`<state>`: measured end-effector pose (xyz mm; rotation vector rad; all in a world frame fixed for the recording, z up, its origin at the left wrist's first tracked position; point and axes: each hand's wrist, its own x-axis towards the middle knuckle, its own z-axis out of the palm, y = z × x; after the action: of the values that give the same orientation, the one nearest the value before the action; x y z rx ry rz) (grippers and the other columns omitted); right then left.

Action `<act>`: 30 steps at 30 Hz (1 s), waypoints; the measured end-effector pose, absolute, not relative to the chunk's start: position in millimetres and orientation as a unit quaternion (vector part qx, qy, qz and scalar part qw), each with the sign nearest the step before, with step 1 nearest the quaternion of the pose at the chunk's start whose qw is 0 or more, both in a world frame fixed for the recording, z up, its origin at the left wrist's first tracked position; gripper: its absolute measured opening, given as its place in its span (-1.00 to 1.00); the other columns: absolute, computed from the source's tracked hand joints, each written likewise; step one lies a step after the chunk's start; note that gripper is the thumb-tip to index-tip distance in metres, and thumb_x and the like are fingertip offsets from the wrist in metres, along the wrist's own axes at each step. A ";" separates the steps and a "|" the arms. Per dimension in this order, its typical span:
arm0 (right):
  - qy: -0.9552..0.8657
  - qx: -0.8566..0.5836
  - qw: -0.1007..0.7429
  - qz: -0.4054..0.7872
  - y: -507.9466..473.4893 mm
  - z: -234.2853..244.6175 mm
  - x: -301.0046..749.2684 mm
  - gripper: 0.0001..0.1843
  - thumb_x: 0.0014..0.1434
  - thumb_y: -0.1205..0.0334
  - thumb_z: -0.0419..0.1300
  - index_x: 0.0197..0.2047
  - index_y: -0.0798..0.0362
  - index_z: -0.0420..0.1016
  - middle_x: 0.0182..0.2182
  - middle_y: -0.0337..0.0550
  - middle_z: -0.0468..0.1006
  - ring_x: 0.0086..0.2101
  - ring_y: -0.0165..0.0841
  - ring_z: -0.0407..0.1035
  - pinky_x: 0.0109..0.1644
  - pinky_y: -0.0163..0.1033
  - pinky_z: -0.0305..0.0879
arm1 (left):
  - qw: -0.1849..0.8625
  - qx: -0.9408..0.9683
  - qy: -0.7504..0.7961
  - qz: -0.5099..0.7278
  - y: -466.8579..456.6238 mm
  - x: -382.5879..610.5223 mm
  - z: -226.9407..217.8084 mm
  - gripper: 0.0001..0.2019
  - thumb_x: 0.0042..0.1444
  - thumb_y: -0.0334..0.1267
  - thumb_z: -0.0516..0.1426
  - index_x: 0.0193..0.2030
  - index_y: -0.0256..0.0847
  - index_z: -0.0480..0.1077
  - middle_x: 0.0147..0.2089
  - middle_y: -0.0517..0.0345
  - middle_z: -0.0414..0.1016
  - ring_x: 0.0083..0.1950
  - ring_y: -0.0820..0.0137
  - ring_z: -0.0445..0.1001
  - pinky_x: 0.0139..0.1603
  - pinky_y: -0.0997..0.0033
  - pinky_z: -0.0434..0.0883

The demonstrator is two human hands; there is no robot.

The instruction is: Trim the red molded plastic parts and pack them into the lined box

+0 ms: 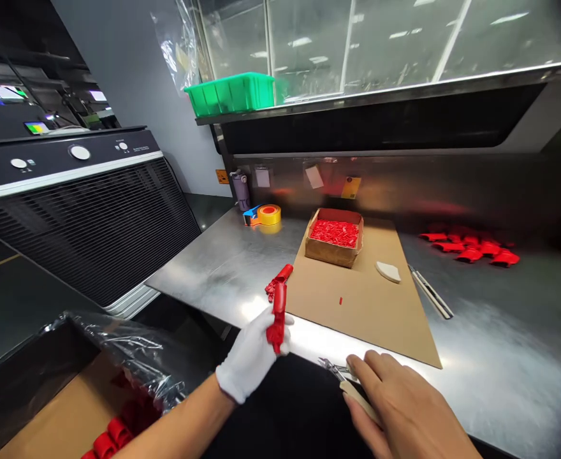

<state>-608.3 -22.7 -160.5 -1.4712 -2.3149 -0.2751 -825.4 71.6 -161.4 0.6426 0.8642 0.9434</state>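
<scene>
1. From my remote seat I see a steel workbench (pixel 223 274) carrying a cardboard sheet (pixel 371 306).
2. A cardboard box (pixel 333 247) of red scraps (pixel 334 233) sits on that sheet.
3. The left hand (pixel 249 354) (white-gloved) is clenched around a red plastic part (pixel 277 317), just beside the sheet's edge.
4. The bare right hand (pixel 395 408) grasps small cutters (pixel 333 368) by their pale handle.
5. A tiny red chip (pixel 340 301) lies on the sheet.

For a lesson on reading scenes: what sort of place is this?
Likely a factory assembly or finishing workstation: a stainless steel workbench, a cardboard box of small red parts, and a tape dispenser.
</scene>
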 end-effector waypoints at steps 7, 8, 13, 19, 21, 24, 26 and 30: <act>-0.778 -0.591 0.197 -0.081 -20.6 -178.4 -563.2 -0.85 0.30 0.18 0.05 -0.09 -0.02 0.34 -0.34 -0.22 0.46 -0.42 -0.34 0.43 -0.40 -0.24 0.37 | 0.586 0.486 0.409 0.502 235.4 -716.1 -119.0 -0.65 0.10 -0.51 0.08 0.04 -0.26 0.33 0.01 -0.04 0.41 -0.10 0.35 0.36 -0.21 0.45 0.29; -0.772 -0.598 0.200 -0.077 -20.2 -180.3 -555.2 -0.85 0.31 0.16 0.05 -0.09 -0.03 0.36 -0.35 -0.23 0.46 -0.42 -0.35 0.44 -0.40 -0.24 0.37 | 0.567 0.492 0.409 0.519 252.5 -708.2 -114.7 -0.62 0.09 -0.54 0.07 0.07 -0.26 0.33 0.11 -0.06 0.37 0.01 0.33 0.34 -0.10 0.44 0.29; -0.724 -0.659 0.192 -0.061 -11.6 -196.0 -506.4 -0.73 0.30 0.03 0.03 -0.04 -0.08 0.44 -0.28 -0.17 0.56 -0.35 -0.27 0.49 -0.31 -0.13 0.42 | 0.577 0.481 0.404 0.522 273.5 -720.2 -118.5 -0.64 0.18 -0.49 0.01 0.11 -0.26 0.28 0.10 -0.05 0.38 -0.12 0.40 0.38 -0.14 0.43 0.31; -0.655 -0.735 0.162 -0.065 12.4 -226.7 -460.7 -0.54 0.23 -0.04 -0.08 -0.06 0.01 0.50 -0.08 0.03 0.58 -0.08 0.00 0.46 -0.02 0.31 0.28 | 0.694 0.414 0.366 0.463 198.8 -777.7 -146.5 -0.76 0.24 -0.38 0.00 0.02 -0.33 0.32 0.01 -0.14 0.44 -0.24 0.41 0.45 -0.35 0.48 0.32; -0.665 -0.728 0.146 -0.079 23.1 -227.6 -461.4 -0.53 0.22 -0.03 -0.06 -0.03 0.05 0.50 -0.01 0.09 0.54 -0.01 0.06 0.41 0.04 0.37 0.21 | 0.739 0.354 0.349 0.455 171.6 -792.2 -153.5 -0.75 0.23 -0.35 0.06 0.04 -0.34 0.35 0.04 -0.14 0.43 -0.20 0.40 0.46 -0.33 0.48 0.34; -0.719 -0.680 0.137 -0.044 47.2 -214.4 -486.3 -0.55 0.28 0.04 -0.04 0.06 0.09 0.45 0.04 0.12 0.48 -0.03 -0.02 0.42 0.04 0.18 0.29 | 0.786 0.283 0.332 0.438 137.7 -802.4 -160.8 -0.72 0.22 -0.29 0.14 0.05 -0.29 0.39 0.03 -0.13 0.45 -0.21 0.37 0.46 -0.35 0.46 0.35; -0.762 -0.635 0.127 0.023 68.1 -201.4 -514.0 -0.61 0.34 0.17 -0.08 0.10 0.07 0.41 -0.01 0.04 0.48 -0.13 -0.18 0.46 -0.07 -0.04 0.35 | 0.812 0.249 0.321 0.419 120.0 -803.1 -163.0 -0.74 0.21 -0.21 0.17 -0.01 -0.27 0.44 -0.03 -0.12 0.48 -0.24 0.37 0.46 -0.37 0.46 0.33; -0.787 -0.601 0.099 0.099 108.9 -187.8 -558.8 -0.73 0.32 0.38 -0.07 -0.15 0.06 0.46 -0.19 -0.11 0.46 -0.29 -0.34 0.43 -0.21 -0.26 0.27 | 0.846 0.209 0.295 0.392 95.8 -803.9 -163.9 -0.73 0.15 -0.09 0.24 -0.17 -0.27 0.49 -0.11 -0.09 0.49 -0.25 0.38 0.44 -0.38 0.47 0.31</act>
<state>-558.8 108.9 -187.8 -1.7784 -2.3266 0.2918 -803.9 95.8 -163.9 0.4403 0.6214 0.8266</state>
